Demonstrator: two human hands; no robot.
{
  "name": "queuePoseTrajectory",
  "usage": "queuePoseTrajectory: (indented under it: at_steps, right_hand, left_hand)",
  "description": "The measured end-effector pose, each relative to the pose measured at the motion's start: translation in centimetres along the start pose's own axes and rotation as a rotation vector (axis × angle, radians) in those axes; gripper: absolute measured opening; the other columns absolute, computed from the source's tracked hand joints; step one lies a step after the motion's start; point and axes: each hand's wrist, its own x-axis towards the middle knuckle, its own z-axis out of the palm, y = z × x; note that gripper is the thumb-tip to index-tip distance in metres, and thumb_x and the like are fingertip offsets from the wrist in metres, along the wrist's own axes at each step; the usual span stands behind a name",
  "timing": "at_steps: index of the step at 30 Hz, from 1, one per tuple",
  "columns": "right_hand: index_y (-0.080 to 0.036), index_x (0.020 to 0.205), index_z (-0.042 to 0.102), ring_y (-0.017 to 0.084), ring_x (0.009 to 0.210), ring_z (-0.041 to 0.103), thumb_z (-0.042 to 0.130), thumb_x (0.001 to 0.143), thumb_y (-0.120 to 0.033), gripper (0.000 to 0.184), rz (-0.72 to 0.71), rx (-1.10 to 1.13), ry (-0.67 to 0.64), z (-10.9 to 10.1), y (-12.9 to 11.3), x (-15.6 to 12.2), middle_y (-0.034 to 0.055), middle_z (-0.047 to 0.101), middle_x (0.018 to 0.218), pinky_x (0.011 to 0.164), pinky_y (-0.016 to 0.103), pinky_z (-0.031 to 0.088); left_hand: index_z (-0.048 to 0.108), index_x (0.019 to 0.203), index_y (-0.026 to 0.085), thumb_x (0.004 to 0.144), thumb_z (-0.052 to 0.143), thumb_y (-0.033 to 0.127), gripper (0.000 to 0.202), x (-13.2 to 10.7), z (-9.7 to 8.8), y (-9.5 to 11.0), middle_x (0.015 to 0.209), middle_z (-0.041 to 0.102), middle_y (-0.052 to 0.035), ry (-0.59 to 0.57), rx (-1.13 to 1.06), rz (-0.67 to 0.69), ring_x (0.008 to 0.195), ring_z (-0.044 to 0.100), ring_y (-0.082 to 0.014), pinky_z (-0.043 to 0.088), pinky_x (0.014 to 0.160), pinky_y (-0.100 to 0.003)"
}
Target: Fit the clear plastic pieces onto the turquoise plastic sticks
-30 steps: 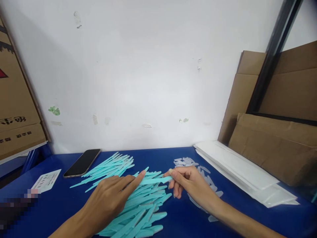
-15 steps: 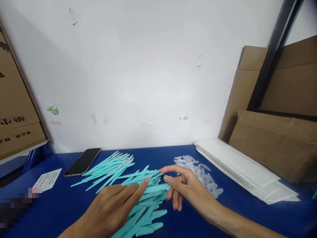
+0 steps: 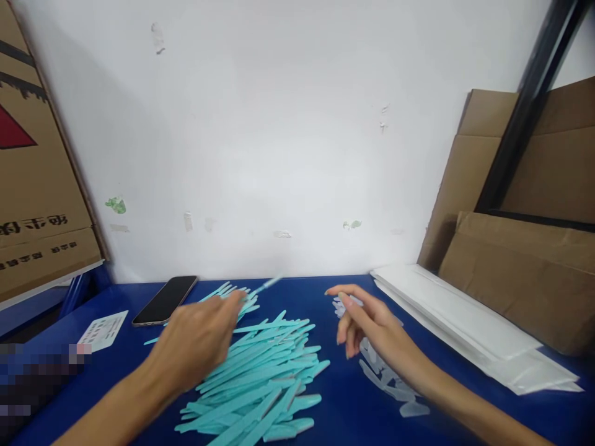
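Note:
My left hand [image 3: 198, 337] pinches one thin teal plastic stick [image 3: 267, 285], whose blurred tip points up and to the right above the far row of teal sticks [image 3: 232, 296]. A bigger loose heap of teal sticks [image 3: 263, 381] lies in front of it on the blue table [image 3: 344, 409]. My right hand [image 3: 367, 325] hovers with its fingers spread and empty over a pile of small clear plastic caps [image 3: 385, 378].
A dark phone [image 3: 165, 300] and a white card [image 3: 103, 330] lie at the back left. A stack of white sleeves [image 3: 465, 328] and cardboard boxes [image 3: 525, 260] fill the right side. A big carton [image 3: 37, 204] leans at the left.
My left hand lifted off the teal heap and carried one stick back toward the far row. My right hand let go of the stick and moved right over the clear caps.

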Motion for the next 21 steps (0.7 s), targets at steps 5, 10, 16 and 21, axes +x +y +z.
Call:
queuePoseTrajectory:
  at_steps: [5, 10, 16, 21]
  right_hand:
    - [-0.019, 0.123, 0.056, 0.013, 0.047, 0.06, 0.049, 0.096, -0.063, 0.052, -0.015, -0.031, 0.053, -0.7, 0.1, 0.2, -0.0027, 0.064, 0.062, 0.048, 0.024, 0.048]
    - [-0.021, 0.129, 0.054, 0.014, 0.049, 0.06, 0.046, 0.098, -0.063, 0.052, -0.006, -0.073, 0.013, -0.2, 0.3, 0.0, -0.0025, 0.065, 0.064, 0.049, 0.024, 0.047]
    - [-0.025, 0.119, 0.064, 0.021, 0.071, 0.067, 0.04, 0.104, -0.05, 0.038, -0.184, -0.555, 0.135, -1.2, 0.7, 0.3, 0.004, 0.07, 0.08, 0.063, 0.032, 0.051]
    - [-0.021, 0.108, 0.074, 0.032, 0.108, 0.06, 0.049, 0.1, -0.028, 0.027, -0.406, -1.181, 0.132, -2.9, 1.8, 1.1, 0.0127, 0.071, 0.111, 0.087, 0.048, 0.05]
  left_hand:
    - [0.059, 0.082, 0.018, 0.103, 0.03, 0.027, 0.037, 0.2, 2.0, -3.9, 0.08, 0.064, -0.0087, -0.235, 0.007, -0.193, 0.083, 0.063, -0.0272, 0.047, 0.067, -0.036]
    - [0.066, 0.084, 0.015, 0.1, 0.034, 0.024, 0.038, -0.6, 3.6, -4.4, 0.085, 0.065, -0.013, -0.356, 0.032, -0.168, 0.086, 0.06, -0.0315, 0.047, 0.075, -0.044]
    - [0.07, 0.105, 0.018, 0.103, 0.036, 0.029, 0.036, -0.7, 3.8, -3.5, 0.099, 0.065, -0.0117, -0.269, -0.155, -0.087, 0.093, 0.057, -0.0296, 0.046, 0.081, -0.044]
    - [0.069, 0.111, 0.024, 0.105, 0.039, 0.031, 0.031, -0.9, 4.4, -2.3, 0.111, 0.062, -0.0075, -0.267, -0.345, 0.008, 0.098, 0.055, -0.0243, 0.045, 0.081, -0.036]
